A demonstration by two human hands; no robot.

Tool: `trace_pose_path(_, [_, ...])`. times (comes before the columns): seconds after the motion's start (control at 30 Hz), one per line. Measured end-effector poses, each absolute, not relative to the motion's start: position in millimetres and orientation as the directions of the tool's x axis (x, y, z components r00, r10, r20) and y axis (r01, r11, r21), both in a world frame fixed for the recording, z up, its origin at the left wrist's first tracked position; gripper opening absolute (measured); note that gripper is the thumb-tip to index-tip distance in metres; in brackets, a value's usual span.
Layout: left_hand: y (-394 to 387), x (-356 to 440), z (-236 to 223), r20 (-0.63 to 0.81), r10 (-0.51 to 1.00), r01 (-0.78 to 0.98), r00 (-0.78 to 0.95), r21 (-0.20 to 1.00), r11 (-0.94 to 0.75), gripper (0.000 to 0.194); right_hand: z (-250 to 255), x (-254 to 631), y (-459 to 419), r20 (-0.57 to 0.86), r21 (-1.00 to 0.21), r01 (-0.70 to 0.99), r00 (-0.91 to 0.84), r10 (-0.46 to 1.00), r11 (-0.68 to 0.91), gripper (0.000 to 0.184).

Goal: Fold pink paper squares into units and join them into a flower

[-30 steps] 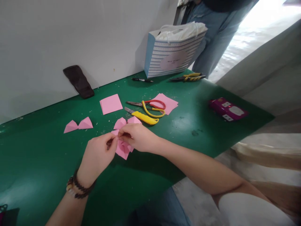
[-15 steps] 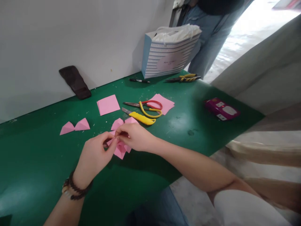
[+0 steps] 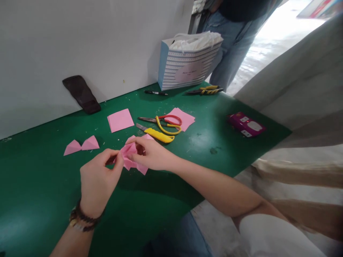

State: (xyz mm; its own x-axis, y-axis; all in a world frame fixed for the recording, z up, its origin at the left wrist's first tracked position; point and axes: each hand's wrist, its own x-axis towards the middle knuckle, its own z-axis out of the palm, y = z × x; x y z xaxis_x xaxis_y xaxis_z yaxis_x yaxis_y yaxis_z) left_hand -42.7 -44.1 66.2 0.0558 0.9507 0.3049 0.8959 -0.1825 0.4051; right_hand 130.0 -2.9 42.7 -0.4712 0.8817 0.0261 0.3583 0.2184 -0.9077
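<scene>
Since both hands pinch the folded pink paper [image 3: 128,154] mid-frame, we'd watch for a tear or slipped crease if the L hand [image 3: 98,185] or R hand [image 3: 151,153] pulls too hard; both are closed in a fingertip grip on it. Nearest in the way, the yellow utility knife [image 3: 158,135] lies just past the R hand, blade out, so a careless reach could nick paper or skin. Red-handled scissors [image 3: 168,119] sit just beyond it, w/ a pink square [image 3: 120,120] and two folded pink pieces [image 3: 81,143] toward upper left on the green bench top [image 3: 40,185].
</scene>
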Motion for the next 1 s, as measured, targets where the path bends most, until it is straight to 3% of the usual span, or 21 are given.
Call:
trace_pose_path(0.1, [-46.7,-39.6,65.1,0.299,0.952,0.889,0.069,0.415,-0.195,0.016,39.4,127.1,-3.3,0.051,-0.864,0.434,-0.430,0.901,0.256,0.012])
trace_pose_path(0.2, [-47.7,-37.6,64.2,0.262,0.960,0.878,0.100,0.430,-0.209,0.015,37.0,126.0,-3.6,0.124,-0.817,0.481,-0.392,0.911,0.319,0.006])
trace_pose_path(0.47, [-44.4,-38.1,60.5,0.140,0.985,0.906,0.099,0.396,-0.147,0.019,30.1,123.5,-4.4,0.210,-0.751,0.505,-0.427,0.880,0.425,0.014])
trace_pose_path(0.67, [-44.0,-40.3,63.2,0.066,0.990,0.863,0.122,0.486,-0.139,0.021,27.3,123.3,-4.1,0.245,-0.729,0.511,-0.428,0.870,0.456,0.002])
trace_pose_path(0.77, [-41.2,-43.4,64.4,0.085,0.989,0.886,0.122,0.439,-0.147,0.023,34.5,126.0,-5.1,0.216,-0.758,0.478,-0.458,0.862,0.444,0.006])
trace_pose_path(0.83, [-38.4,-47.1,65.1,0.104,0.988,0.896,0.110,0.419,-0.144,0.023,41.5,129.3,-5.2,0.193,-0.823,0.404,-0.464,0.864,0.401,0.019])
trace_pose_path(0.9, [-35.6,-51.4,65.9,0.140,0.988,0.896,0.069,0.427,-0.123,0.024,47.2,132.9,-4.3,0.185,-0.890,0.324,-0.384,0.905,0.320,0.029])
trace_pose_path(1.0, [-33.7,-54.9,66.1,0.193,0.981,0.900,0.013,0.426,-0.095,0.025,48.9,135.0,-3.0,0.167,-0.919,0.299,-0.292,0.942,0.256,0.027])
